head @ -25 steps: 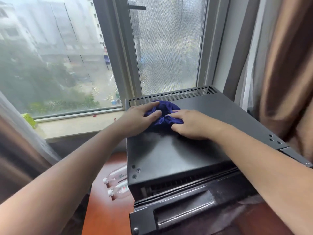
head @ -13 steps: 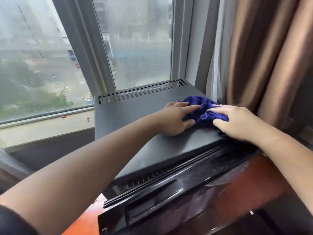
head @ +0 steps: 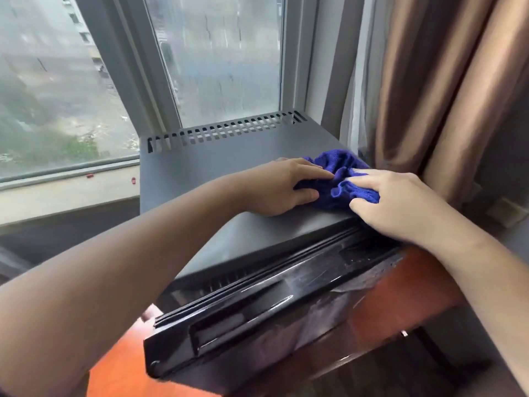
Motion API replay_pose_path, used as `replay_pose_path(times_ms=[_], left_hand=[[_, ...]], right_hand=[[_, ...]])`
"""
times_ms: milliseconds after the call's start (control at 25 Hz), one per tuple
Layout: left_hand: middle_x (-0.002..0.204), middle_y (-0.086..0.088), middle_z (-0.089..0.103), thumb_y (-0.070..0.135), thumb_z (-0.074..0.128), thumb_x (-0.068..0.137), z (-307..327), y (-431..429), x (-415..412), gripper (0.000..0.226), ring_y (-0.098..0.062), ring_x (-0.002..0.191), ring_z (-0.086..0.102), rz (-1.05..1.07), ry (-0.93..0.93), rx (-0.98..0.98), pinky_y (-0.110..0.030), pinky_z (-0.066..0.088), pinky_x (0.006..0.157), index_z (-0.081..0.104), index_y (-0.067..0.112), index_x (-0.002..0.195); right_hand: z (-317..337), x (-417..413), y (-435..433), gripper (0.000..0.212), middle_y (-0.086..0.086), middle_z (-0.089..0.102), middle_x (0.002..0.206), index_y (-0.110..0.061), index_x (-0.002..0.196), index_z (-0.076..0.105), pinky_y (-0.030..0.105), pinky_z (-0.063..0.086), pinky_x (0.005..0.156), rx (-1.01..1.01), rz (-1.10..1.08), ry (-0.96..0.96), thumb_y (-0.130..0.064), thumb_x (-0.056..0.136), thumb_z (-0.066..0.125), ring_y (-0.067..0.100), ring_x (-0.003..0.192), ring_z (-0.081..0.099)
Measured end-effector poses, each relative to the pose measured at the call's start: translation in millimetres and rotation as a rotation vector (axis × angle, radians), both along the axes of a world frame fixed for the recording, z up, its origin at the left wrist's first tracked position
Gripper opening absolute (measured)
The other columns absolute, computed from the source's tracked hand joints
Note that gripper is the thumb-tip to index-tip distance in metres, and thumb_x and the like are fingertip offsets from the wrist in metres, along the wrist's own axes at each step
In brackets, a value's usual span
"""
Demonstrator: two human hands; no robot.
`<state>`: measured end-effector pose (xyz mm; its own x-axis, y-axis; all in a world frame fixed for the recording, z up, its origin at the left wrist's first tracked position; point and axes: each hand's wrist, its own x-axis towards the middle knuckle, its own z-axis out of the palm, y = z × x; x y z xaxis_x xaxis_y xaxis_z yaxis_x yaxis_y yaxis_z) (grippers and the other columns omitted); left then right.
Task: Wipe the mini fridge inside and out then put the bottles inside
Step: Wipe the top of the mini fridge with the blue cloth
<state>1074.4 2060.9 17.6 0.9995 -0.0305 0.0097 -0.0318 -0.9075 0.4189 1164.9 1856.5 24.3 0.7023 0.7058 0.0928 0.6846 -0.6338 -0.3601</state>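
The black mini fridge [head: 217, 167] stands by the window, its flat top facing me and its glossy door [head: 257, 310] below. A bunched blue cloth [head: 340, 181] lies on the top's front right corner. My left hand [head: 280, 187] presses on the cloth's left side, thumb tucked under its edge. My right hand [head: 400, 204] presses on the cloth's right side, fingers laid over it at the fridge's edge. No bottles are in view.
A window [head: 223, 58] and its sill [head: 65, 190] lie behind the fridge. Brown curtains [head: 443, 96] hang close against the fridge's right side. A vent slot row [head: 226, 130] runs along the top's back edge. The fridge sits on a reddish wooden surface [head: 415, 285].
Both hands slid the cloth from the back middle of the fridge top to its front right corner. The view swung right, and the bottles at the lower left left the frame.
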Motion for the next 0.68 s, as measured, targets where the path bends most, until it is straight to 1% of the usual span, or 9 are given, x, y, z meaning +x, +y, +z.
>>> replay_pose_path(times_ms=[120, 160, 200, 280, 320, 400, 480, 600, 680], left_hand=[[0.15, 0.017, 0.052, 0.029, 0.06, 0.103, 2, 31, -72, 0.042, 0.002, 0.139, 0.042, 0.052, -0.027, -0.052, -0.011, 0.024, 0.116, 0.057, 0.035, 0.144], [0.149, 0.02, 0.053, 0.03, 0.061, 0.102, 1, 41, -99, 0.041, 0.006, 0.139, 0.041, 0.08, -0.043, -0.066, -0.011, 0.024, 0.117, 0.06, 0.037, 0.142], [0.148, 0.024, 0.053, 0.035, 0.06, 0.101, -2, 50, -124, 0.039, 0.009, 0.14, 0.04, 0.11, -0.058, -0.08, -0.016, 0.026, 0.12, 0.061, 0.041, 0.139], [0.147, 0.029, 0.052, 0.044, 0.057, 0.1, -9, 63, -173, 0.035, 0.007, 0.142, 0.04, 0.178, -0.085, -0.103, -0.029, 0.031, 0.121, 0.062, 0.05, 0.135], [0.146, 0.03, 0.052, 0.046, 0.057, 0.099, -12, 67, -197, 0.036, 0.006, 0.143, 0.04, 0.218, -0.096, -0.106, -0.032, 0.034, 0.121, 0.061, 0.053, 0.134], [0.146, 0.031, 0.052, 0.043, 0.059, 0.095, -16, 72, -236, 0.039, 0.005, 0.143, 0.041, 0.291, -0.111, -0.119, -0.03, 0.036, 0.118, 0.062, 0.053, 0.133], [0.146, 0.031, 0.053, 0.042, 0.062, 0.097, -20, 77, -265, 0.034, 0.006, 0.141, 0.043, 0.365, -0.126, -0.189, -0.025, 0.036, 0.116, 0.065, 0.052, 0.13], [0.142, 0.03, 0.058, 0.03, 0.062, 0.096, -29, 84, -280, 0.033, 0.006, 0.136, 0.05, 0.453, -0.168, -0.312, -0.026, 0.04, 0.114, 0.072, 0.047, 0.123], [0.139, 0.025, 0.062, 0.022, 0.06, 0.098, -37, 83, -271, 0.033, 0.002, 0.134, 0.054, 0.491, -0.253, -0.337, -0.028, 0.043, 0.113, 0.074, 0.037, 0.124]], right_hand=[[-2, -46, 24, 0.048, -0.014, 0.051, 0.155, -0.035, 0.136, 0.068, 0.01, 0.022, 0.111, 0.022, 0.206, 0.002, -0.026, 0.089, 0.062, 0.009, 0.145, 0.044], [-3, -64, 34, 0.049, -0.015, 0.051, 0.156, -0.036, 0.136, 0.067, 0.008, 0.022, 0.11, 0.031, 0.269, 0.008, -0.027, 0.088, 0.062, 0.006, 0.145, 0.043], [-5, -80, 42, 0.049, -0.016, 0.051, 0.155, -0.035, 0.136, 0.067, 0.009, 0.023, 0.11, 0.038, 0.326, 0.008, -0.028, 0.089, 0.061, 0.005, 0.145, 0.041], [-10, -111, 59, 0.049, -0.013, 0.052, 0.154, -0.032, 0.135, 0.067, 0.013, 0.026, 0.112, 0.037, 0.453, -0.01, -0.033, 0.088, 0.055, 0.005, 0.144, 0.039], [-13, -125, 67, 0.053, -0.011, 0.05, 0.156, -0.031, 0.137, 0.065, 0.011, 0.024, 0.114, 0.033, 0.516, -0.008, -0.036, 0.085, 0.052, 0.004, 0.145, 0.037], [-18, -148, 80, 0.062, -0.013, 0.039, 0.163, -0.035, 0.146, 0.056, 0.007, 0.011, 0.115, 0.013, 0.604, 0.0, -0.041, 0.085, 0.047, 0.004, 0.152, 0.028], [-22, -165, 92, 0.064, -0.012, 0.032, 0.167, -0.035, 0.151, 0.05, 0.006, 0.001, 0.113, 0.01, 0.669, -0.013, -0.045, 0.089, 0.045, 0.007, 0.155, 0.023], [-19, -183, 107, 0.063, -0.009, 0.026, 0.17, -0.032, 0.154, 0.045, 0.011, -0.002, 0.114, 0.024, 0.736, -0.022, -0.053, 0.094, 0.043, 0.012, 0.158, 0.019], [-15, -178, 112, 0.055, -0.013, 0.022, 0.17, -0.032, 0.152, 0.046, 0.011, 0.004, 0.117, 0.035, 0.75, 0.031, -0.044, 0.099, 0.052, 0.006, 0.157, 0.015]])
